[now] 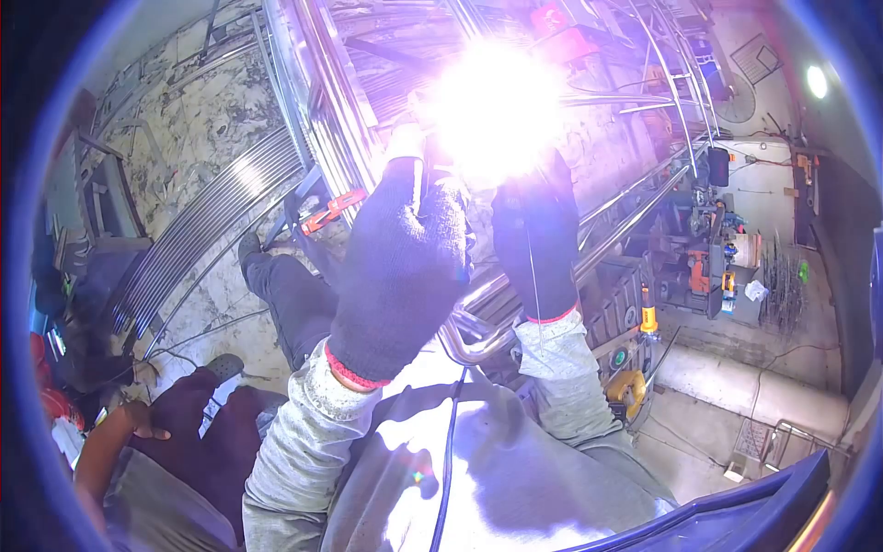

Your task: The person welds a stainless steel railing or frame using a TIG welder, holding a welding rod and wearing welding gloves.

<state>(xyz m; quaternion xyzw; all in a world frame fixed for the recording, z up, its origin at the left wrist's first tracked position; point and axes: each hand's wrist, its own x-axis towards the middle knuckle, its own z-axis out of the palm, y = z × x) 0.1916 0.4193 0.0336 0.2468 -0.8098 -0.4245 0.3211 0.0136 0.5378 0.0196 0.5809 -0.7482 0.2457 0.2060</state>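
A blinding white welding arc (497, 106) burns just beyond my two hands, and its glare swallows the spot they work at. My left hand (405, 244), in a dark knit glove with a red cuff, is closed at the arc's left edge. A pale, washed-out piece (406, 144) shows at its fingers, too bright to name. My right hand (536, 244), gloved alike, is closed below the arc, its fingertips lost in the light. A thin, wire-like line runs along it toward the wrist. Bent shiny metal tubing (478, 345) lies below and between the hands.
Long metal tubes (216, 235) fan out at left, near an orange clamp (333, 212). Another person's hand (145, 421) rests at lower left. A black cable (448, 469) crosses my clothing. At right are a yellow-and-black power tool (648, 317) and a cluttered workbench (704, 262).
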